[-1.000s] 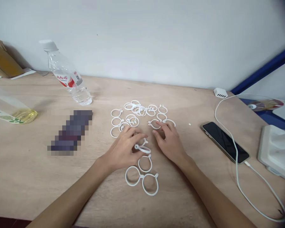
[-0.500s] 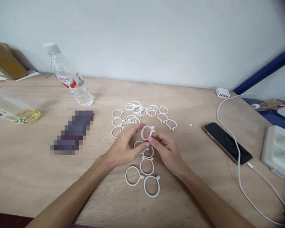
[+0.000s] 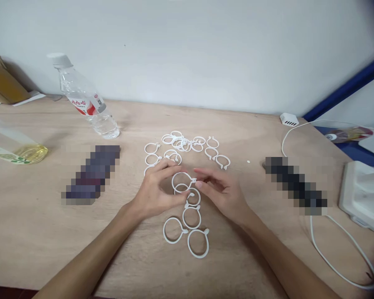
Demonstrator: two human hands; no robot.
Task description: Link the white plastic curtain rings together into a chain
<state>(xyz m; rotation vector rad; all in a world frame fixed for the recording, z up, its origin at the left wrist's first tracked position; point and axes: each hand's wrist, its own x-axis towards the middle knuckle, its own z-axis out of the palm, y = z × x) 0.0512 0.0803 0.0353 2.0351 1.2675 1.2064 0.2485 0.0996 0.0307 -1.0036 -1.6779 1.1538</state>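
White ring (image 3: 181, 181) between both hands' fingertips, above the chained rings (image 3: 188, 226).

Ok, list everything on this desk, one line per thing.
loose rings: over a dozen, white, desk centre beyond hands
linked rings: chain of about five, white, between hands and toward the near edge
water bottle: one, clear, back left
oil bottle: one, yellow liquid, far left
cable: one, white, right
charger: one, white, back right
desk: one, light wood
left hand: on top ring
right hand: on top ring
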